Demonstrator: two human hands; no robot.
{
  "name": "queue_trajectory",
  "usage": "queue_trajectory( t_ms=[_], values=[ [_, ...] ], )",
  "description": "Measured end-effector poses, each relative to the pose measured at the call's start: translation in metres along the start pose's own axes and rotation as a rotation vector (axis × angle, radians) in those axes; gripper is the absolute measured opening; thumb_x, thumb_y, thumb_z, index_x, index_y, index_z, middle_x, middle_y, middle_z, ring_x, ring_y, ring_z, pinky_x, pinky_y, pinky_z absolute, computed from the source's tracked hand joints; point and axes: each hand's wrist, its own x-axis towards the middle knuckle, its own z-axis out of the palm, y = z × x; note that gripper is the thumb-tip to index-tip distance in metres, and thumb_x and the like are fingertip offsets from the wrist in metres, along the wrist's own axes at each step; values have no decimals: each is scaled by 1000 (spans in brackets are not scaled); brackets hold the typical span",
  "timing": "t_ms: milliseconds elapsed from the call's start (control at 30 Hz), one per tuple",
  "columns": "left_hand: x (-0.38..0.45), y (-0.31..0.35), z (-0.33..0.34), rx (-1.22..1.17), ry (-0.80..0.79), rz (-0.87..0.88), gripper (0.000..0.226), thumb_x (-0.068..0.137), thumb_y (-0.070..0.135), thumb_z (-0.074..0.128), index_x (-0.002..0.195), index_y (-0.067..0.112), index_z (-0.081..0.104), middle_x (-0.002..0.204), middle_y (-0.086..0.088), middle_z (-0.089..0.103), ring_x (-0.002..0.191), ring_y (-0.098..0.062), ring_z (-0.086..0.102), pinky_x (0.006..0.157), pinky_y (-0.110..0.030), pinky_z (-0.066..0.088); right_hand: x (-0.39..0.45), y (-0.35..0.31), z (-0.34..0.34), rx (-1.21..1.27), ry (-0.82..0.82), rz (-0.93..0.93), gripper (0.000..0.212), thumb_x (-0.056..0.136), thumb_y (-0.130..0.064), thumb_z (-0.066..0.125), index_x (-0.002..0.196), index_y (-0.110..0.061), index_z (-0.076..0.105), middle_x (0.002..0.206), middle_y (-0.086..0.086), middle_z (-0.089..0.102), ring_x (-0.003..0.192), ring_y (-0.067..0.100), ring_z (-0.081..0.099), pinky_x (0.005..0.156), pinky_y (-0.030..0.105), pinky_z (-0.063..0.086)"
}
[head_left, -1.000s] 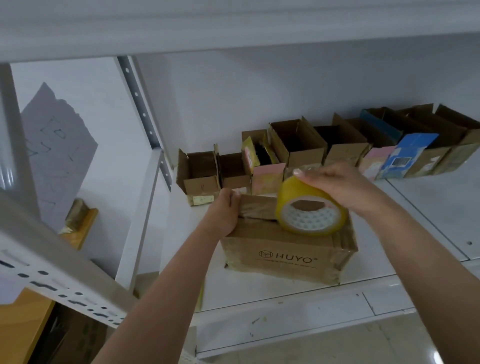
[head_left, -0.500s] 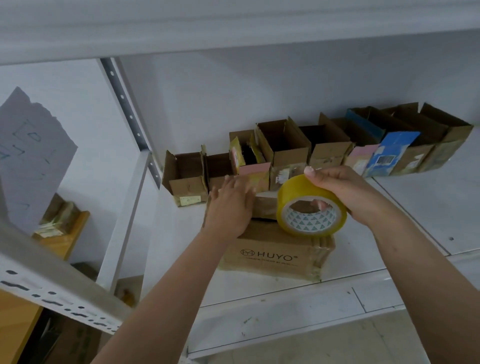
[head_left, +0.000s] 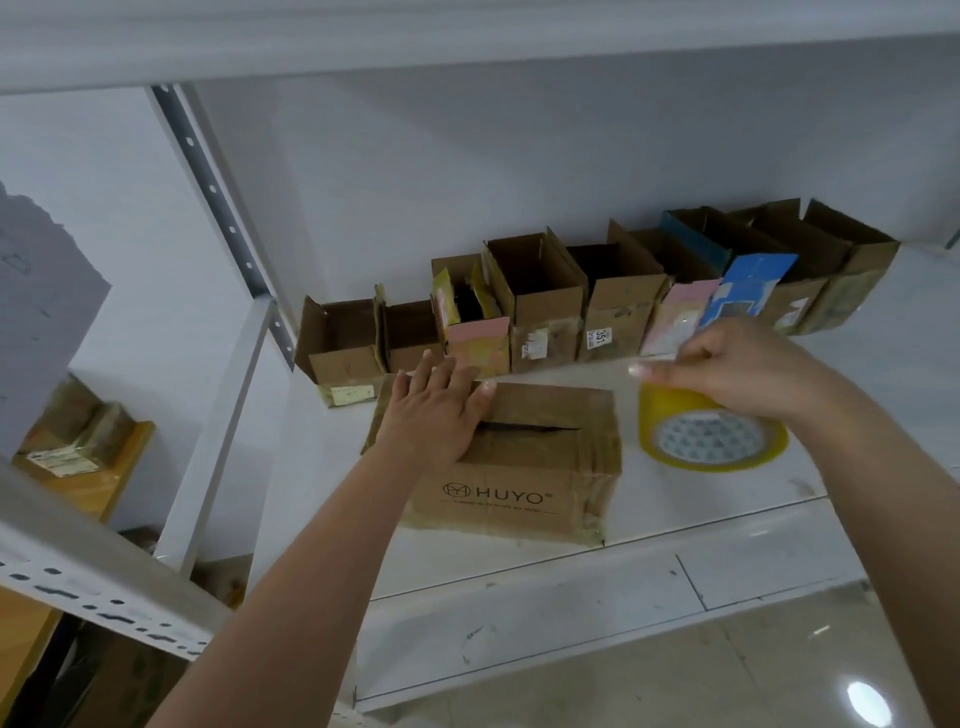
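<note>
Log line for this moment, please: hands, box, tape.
left hand flat on HUYO box flaps | flap seam gaping | right hand atop yellow tape roll, grip blurred | roll stands on shelf right of box

Soft, even, cool indoor light with faint shadows. Bright glare spot on glossy floor (head_left: 865, 701). Motion smear on right hand (head_left: 737, 364). Wide-angle bowing and softness along shelf frame (head_left: 78, 582) at edges.
</note>
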Motion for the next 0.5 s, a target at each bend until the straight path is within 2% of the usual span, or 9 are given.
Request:
queue_trajectory(
  t_ms=[67,200,367,433,500],
  values=[
    [0,0,-1,18,-10,4,83,83,66,-8,152,29,19,163,-2,9,150,-25,-7,118,-48,-5,-5,15,4,13,-60,73,72,48,-84,57,59,-13,70,57,0,68,56,12,66,60,28,47],
    [-2,2,-4,58,-36,3,95,74,75,-9,153,29,17,163,-3,6,150,-27,-8,118,-49,-4,-1,33,18,83,-65,107,62,59,-73,70,56,-11,70,54,1,67,50,10,64,59,28,46],
    [-1,5,-6,103,-56,-5,107,64,85,-2,153,29,15,163,-3,8,150,-27,-6,118,-50,-1,4,49,36,115,-107,164,57,63,-68,74,47,-14,65,49,2,64,45,11,60,56,26,44],
    [-1,5,-7,112,-65,-17,104,66,86,5,153,29,16,163,-2,9,150,-27,-4,118,-51,-1,3,54,47,120,-123,187,57,64,-66,74,40,-17,61,45,1,59,43,13,58,56,27,43],
    [1,5,-7,108,-66,-29,92,76,83,19,152,30,18,163,-2,10,150,-27,-3,118,-51,-1,3,58,55,126,-135,211,58,65,-66,74,38,-17,60,43,1,58,43,15,58,58,30,44]
  ],
)
